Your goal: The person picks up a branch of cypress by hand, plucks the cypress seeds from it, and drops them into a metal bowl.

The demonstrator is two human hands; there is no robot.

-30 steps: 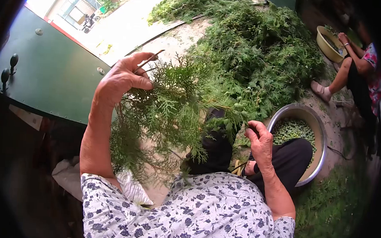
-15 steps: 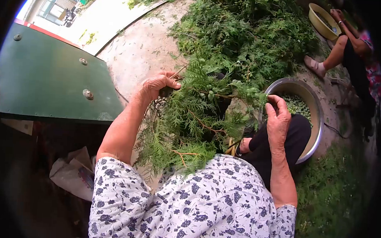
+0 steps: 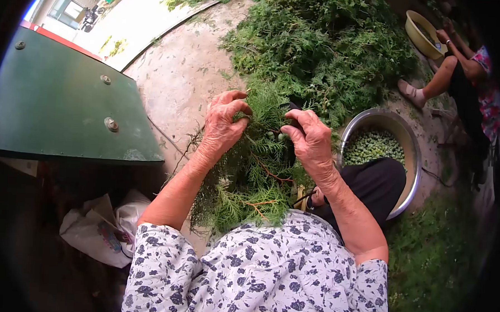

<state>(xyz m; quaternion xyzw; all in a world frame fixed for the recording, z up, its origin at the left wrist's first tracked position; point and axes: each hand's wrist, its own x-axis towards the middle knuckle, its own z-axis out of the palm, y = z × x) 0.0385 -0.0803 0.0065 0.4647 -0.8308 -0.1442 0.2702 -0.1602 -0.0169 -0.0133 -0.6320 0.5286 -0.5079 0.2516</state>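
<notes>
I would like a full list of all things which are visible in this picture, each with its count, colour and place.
leafy branch: one, green, above the person's lap
branch pile: one, green, on the ground ahead
metal bowl: one, silver, on the ground at right
small round pods: many, pale green, inside the metal bowl
basin: one, yellow, top right
other person: one, seated far right by the basin
panel: one, dark green, left
plastic bag: one, white, lower left
left hand: one, grips the leafy branch
right hand: one, pinches the leafy branch
</notes>
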